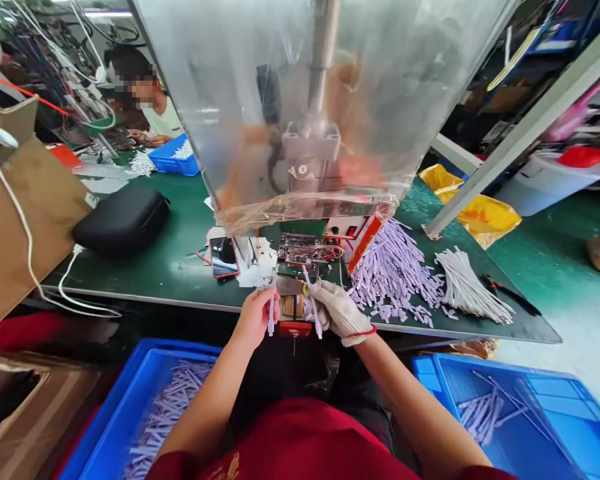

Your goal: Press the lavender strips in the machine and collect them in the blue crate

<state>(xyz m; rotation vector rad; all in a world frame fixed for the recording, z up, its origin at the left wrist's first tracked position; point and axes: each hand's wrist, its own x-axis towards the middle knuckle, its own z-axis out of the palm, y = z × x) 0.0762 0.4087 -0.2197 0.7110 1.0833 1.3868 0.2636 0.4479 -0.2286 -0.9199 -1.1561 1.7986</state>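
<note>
My bare left hand (pixel 259 315) pinches a thin pale-purple plastic strip (pixel 271 319), held nearly upright at the table's front edge. My right hand (pixel 341 311), in a white knit glove with a red cuff, grips another long pale-purple strip (pixel 311 301) that slants between the fingers. Between the two hands is a small metal fixture (pixel 293 307) with a red clamp (pixel 295 329) beneath it. Just behind stands the machine's low work plate (pixel 300 250), under a clear plastic shield (pixel 380 87). What the strips are exactly I cannot make out.
A heap of purple strips (pixel 393 270) and a bundle of white sticks (pixel 473 283) lie to the right, near pliers (pixel 515 295). A phone (pixel 225 257) and black case (pixel 121 219) are left. Blue bins (pixel 140 353) (pixel 555 380) flank me. Another person (pixel 155 110) sits far left.
</note>
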